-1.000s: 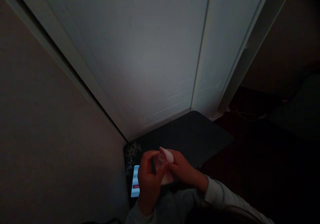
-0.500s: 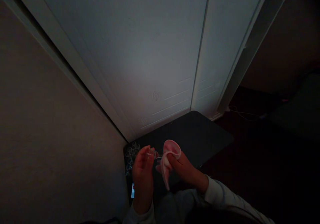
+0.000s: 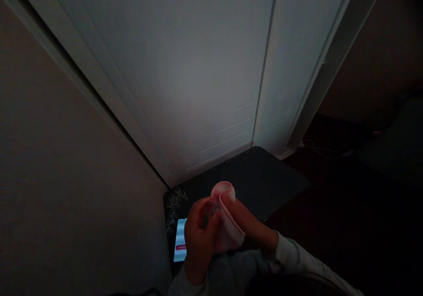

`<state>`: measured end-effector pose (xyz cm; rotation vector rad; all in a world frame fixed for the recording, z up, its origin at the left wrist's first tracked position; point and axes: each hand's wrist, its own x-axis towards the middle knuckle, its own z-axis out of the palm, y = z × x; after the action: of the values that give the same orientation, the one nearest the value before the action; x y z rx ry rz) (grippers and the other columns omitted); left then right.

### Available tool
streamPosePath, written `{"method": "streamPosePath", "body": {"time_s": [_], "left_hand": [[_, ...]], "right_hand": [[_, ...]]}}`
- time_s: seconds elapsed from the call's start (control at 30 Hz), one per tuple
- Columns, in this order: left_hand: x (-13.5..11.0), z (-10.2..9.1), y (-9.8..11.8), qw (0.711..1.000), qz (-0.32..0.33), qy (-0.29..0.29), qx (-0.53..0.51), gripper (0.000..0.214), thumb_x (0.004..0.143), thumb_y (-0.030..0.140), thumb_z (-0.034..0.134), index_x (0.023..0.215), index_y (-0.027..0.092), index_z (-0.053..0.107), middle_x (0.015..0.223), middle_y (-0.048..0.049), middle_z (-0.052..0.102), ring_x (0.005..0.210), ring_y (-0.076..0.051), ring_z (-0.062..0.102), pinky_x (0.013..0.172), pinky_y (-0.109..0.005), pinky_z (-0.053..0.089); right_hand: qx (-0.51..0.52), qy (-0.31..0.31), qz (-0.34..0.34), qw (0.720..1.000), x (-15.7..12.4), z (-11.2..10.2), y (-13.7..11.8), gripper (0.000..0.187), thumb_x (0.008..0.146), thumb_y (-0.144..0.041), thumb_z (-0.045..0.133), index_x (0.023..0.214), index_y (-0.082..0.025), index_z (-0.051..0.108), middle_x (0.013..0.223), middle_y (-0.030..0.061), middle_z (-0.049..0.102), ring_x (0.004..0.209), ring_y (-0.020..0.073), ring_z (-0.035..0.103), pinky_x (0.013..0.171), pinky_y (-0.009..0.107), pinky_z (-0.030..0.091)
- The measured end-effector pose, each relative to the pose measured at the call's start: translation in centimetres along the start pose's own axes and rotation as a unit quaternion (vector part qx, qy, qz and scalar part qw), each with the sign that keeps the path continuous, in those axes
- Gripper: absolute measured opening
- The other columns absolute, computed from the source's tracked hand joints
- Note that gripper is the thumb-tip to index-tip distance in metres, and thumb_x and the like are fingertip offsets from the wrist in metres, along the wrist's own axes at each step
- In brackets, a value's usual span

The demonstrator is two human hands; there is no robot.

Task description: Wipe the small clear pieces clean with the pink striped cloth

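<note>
My left hand (image 3: pixel 200 230) is closed, thumb against fingers, on a small clear glass (image 3: pixel 214 207) that is mostly hidden by the fingers and the cloth. Fingers of my right hand (image 3: pixel 246 221) are wrapped in a pink cloth (image 3: pixel 231 225), which is folded over and hangs down in front of the body. Both hands meet at the cloth, above the near part of a dark table.
Several small clear glasses (image 3: pixel 172 204) stand at the left end of the dark table (image 3: pixel 257 177). A lit phone (image 3: pixel 180 241) lies just left of my left hand. White panels (image 3: pixel 198 66) rise behind, and a wall (image 3: pixel 82 177) borders the left side.
My left hand has moved right with the glass, bringing it into the cloth. The cloth has been turned and spread around it. More of the lit phone shows now.
</note>
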<state>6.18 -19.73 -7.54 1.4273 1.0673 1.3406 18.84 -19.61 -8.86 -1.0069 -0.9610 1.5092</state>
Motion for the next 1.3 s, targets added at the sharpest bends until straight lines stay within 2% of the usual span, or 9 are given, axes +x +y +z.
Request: {"method": "streamPosePath", "body": {"time_s": [0.1,0.17,0.47,0.6,0.8,1.03,1.13,1.3], "left_hand": [[-0.1,-0.1,-0.3,0.998,0.02,0.005,0.053,0.023,0.074,0.029,0.067,0.095,0.02,0.065,0.096,-0.006,0.068,0.09,-0.02,0.063,0.081,-0.031,0.05],[-0.1,-0.2,-0.3,0.997,0.021,0.016,0.067,0.022,0.075,0.028,0.067,0.095,0.02,0.065,0.096,-0.0058,0.068,0.091,-0.02,0.062,0.082,-0.032,0.049],[0.1,0.0,0.3,0.995,-0.074,0.056,-0.023,0.03,0.066,0.029,0.072,0.092,0.018,0.064,0.093,-0.0058,0.069,0.088,-0.02,0.065,0.08,-0.032,0.051],[0.2,0.0,0.5,0.992,-0.099,0.062,-0.037,0.032,0.065,0.03,0.072,0.093,0.018,0.063,0.093,-0.0059,0.069,0.087,-0.02,0.065,0.079,-0.032,0.051],[0.7,-0.2,0.6,0.989,-0.128,0.05,-0.046,0.034,0.066,0.033,0.072,0.094,0.018,0.062,0.092,-0.0053,0.069,0.086,-0.02,0.065,0.076,-0.031,0.052],[1.0,-0.4,0.5,0.992,-0.118,0.038,-0.038,0.029,0.065,0.031,0.071,0.09,0.017,0.064,0.082,-0.0042,0.07,0.077,-0.018,0.066,0.069,-0.029,0.053],[1.2,-0.5,0.4,0.992,-0.121,0.031,-0.035,0.029,0.066,0.033,0.07,0.089,0.017,0.064,0.08,-0.0036,0.069,0.074,-0.018,0.066,0.066,-0.028,0.052],[1.3,-0.5,0.2,0.992,-0.121,0.011,-0.021,0.027,0.067,0.034,0.071,0.087,0.017,0.064,0.078,-0.003,0.068,0.073,-0.017,0.064,0.065,-0.026,0.051]], "right_hand": [[0.083,0.014,0.04,0.996,0.0,0.2,-0.1,0.053,0.066,-0.069,0.059,0.078,-0.017,0.056,0.068,0.0004,0.057,0.059,0.0136,0.054,0.058,0.027,0.044],[0.101,0.019,0.04,0.994,0.0,0.2,0.1,0.051,0.064,-0.065,0.064,0.077,-0.017,0.056,0.067,-0.0002,0.057,0.057,0.0131,0.053,0.057,0.028,0.043],[0.048,0.049,-0.02,0.997,-0.3,0.7,-0.3,0.05,0.065,-0.067,0.062,0.073,-0.018,0.054,0.065,-0.0012,0.053,0.057,0.0129,0.048,0.056,0.027,0.041],[-0.021,0.022,-0.041,0.999,-0.8,0.7,-1.1,0.054,0.069,-0.071,0.054,0.07,-0.017,0.053,0.062,-0.0019,0.05,0.056,0.0116,0.044,0.054,0.026,0.039],[-0.12,-0.046,-0.052,0.99,-1.4,0.1,-1.5,0.05,0.083,-0.063,0.042,0.073,-0.015,0.054,0.062,-0.0013,0.05,0.056,0.0112,0.043,0.051,0.023,0.037],[-0.182,-0.097,-0.076,0.975,-1.3,-0.3,-1.3,0.053,0.088,-0.06,0.033,0.071,-0.014,0.056,0.06,-0.001,0.051,0.054,0.0106,0.045,0.051,0.022,0.038],[-0.215,-0.109,-0.083,0.967,-1.3,-0.4,-1.4,0.055,0.089,-0.059,0.031,0.073,-0.014,0.058,0.064,0.0006,0.055,0.058,0.0121,0.048,0.056,0.024,0.041],[-0.273,-0.147,-0.086,0.947,-1.4,-0.7,-1.8,0.048,0.091,-0.052,0.036,0.09,-0.012,0.062,0.081,0.0055,0.064,0.073,0.0164,0.056,0.069,0.028,0.045]]}}
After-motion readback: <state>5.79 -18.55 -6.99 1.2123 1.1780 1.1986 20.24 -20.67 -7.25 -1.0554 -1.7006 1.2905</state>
